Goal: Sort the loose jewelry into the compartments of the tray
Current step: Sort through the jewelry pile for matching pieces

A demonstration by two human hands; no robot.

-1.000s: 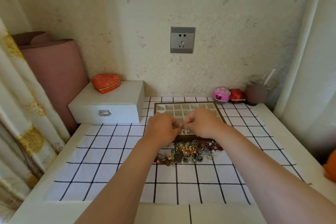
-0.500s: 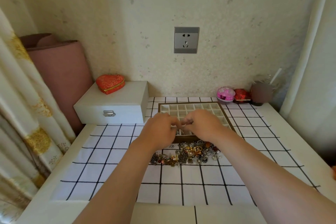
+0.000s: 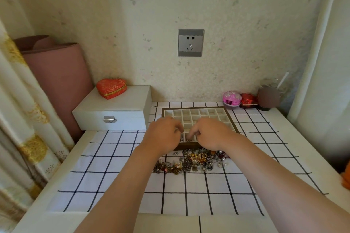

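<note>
Both hands hover over the near rows of the tray [image 3: 232,121], close together but apart. The left hand [image 3: 163,135] has its fingers curled. The right hand [image 3: 210,134] dips its fingertips [image 3: 191,134] into a near compartment. Whether either hand pinches a piece cannot be told. The loose jewelry [image 3: 193,163] lies heaped on the checked cloth [image 3: 113,157] just before the tray's near edge, on the desk [image 3: 303,147].
</note>
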